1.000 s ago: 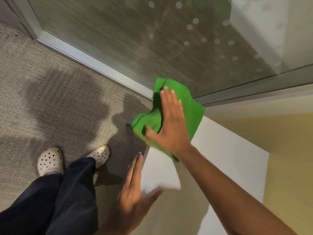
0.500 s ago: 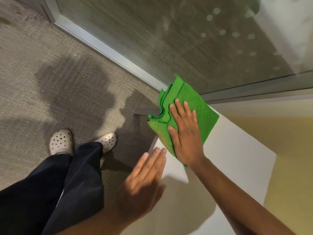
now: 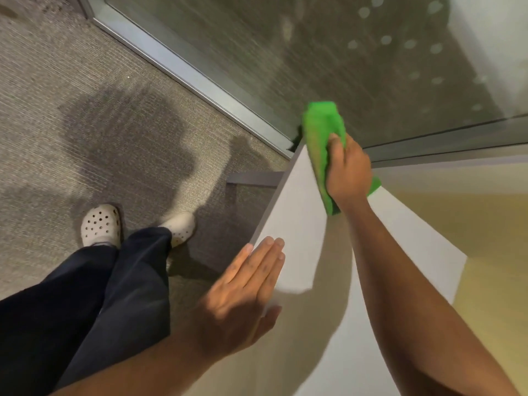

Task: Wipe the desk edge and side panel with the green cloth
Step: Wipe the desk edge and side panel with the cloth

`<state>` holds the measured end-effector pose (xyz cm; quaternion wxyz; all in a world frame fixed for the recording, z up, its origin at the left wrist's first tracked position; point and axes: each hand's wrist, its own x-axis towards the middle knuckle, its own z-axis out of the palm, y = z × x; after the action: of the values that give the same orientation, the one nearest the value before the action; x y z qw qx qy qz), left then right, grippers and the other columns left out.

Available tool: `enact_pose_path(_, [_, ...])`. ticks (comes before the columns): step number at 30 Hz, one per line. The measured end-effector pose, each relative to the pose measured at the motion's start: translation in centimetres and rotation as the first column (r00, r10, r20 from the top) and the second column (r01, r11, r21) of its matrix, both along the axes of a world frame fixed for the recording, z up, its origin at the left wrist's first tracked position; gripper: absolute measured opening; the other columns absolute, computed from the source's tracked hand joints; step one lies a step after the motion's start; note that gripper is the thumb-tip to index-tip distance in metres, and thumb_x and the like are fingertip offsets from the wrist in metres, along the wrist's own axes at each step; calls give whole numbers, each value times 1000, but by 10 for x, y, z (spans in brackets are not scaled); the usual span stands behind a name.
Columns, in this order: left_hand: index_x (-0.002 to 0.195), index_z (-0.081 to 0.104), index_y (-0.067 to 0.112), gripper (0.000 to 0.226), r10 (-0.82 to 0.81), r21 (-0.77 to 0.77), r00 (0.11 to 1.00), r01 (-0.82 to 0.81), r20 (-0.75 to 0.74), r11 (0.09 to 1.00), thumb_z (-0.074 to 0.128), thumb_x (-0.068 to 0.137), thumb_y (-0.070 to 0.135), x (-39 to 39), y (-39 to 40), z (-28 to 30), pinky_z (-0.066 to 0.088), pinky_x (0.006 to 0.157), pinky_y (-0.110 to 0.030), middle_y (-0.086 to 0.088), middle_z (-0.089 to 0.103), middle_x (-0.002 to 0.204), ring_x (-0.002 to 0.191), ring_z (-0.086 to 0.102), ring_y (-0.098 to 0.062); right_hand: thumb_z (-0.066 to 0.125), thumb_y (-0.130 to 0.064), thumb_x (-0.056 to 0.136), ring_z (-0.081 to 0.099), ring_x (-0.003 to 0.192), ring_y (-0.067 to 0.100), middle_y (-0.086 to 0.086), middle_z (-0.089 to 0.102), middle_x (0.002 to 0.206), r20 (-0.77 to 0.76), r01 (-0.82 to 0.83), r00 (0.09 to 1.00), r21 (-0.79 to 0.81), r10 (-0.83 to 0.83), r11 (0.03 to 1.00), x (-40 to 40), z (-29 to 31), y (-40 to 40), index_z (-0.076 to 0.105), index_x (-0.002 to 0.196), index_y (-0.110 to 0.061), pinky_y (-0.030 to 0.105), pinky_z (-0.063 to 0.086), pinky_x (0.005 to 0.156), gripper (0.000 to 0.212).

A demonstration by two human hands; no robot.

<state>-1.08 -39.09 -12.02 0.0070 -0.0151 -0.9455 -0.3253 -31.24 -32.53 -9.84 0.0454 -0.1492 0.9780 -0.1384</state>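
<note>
The green cloth lies bunched over the far corner of the white desk, close to the glass wall. My right hand grips the cloth with fingers curled around it and presses it on the desk surface. My left hand rests flat, fingers together, on the desk's left edge nearer to me. The desk's thin grey edge runs between the two hands. The side panel below the edge is mostly hidden from this angle.
A glass wall with a metal frame runs diagonally behind the desk. Grey carpet covers the floor at left. My legs in dark trousers and white perforated clogs stand beside the desk. A yellow surface lies to the right.
My right hand has gone from flat on the cloth to gripping it and has slid it toward the far corner. My left hand has moved up onto the desk edge.
</note>
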Motion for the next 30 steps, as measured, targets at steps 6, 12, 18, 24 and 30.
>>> enact_pose_path(6, [163,22,1,78,-46,-16,998,47,48,999,45,104,45,-4,-6,6,16,131,-50,-16,13,175,164,7,-29,35,-33,112,47,147,40,18,57,153,-38,-15,999,31,16,999,42,-1,43,54,146,-7,49,28,124,47])
enact_pose_path(12, [159,23,-9,88,-320,-259,946,299,-41,918,46,101,52,25,-7,10,6,128,-54,-25,22,170,158,20,-39,26,-48,112,4,168,30,-4,12,180,80,-572,820,141,567,808,123,-1,60,13,169,-35,52,-1,135,60])
enact_pose_path(18, [162,25,1,89,-292,-199,956,286,-2,937,50,100,58,25,-6,10,3,129,-54,-22,18,173,159,15,-39,39,-70,99,44,153,36,7,64,147,116,-902,407,211,906,378,70,-2,19,65,144,-23,64,10,131,70])
enact_pose_path(24, [166,19,11,79,-359,-98,933,357,-4,929,45,102,51,-5,-9,4,-5,130,-50,-17,3,176,163,-1,-34,54,-58,100,35,158,34,6,56,155,-51,-522,845,141,533,841,30,0,-6,67,134,-19,65,20,128,54])
enact_pose_path(30, [161,35,15,73,-417,-35,909,416,-9,909,49,98,50,-21,-16,8,1,133,-49,-15,23,173,162,15,-29,37,-53,110,11,166,35,-4,33,174,7,-569,817,169,577,804,99,-1,9,53,151,-35,65,8,131,48])
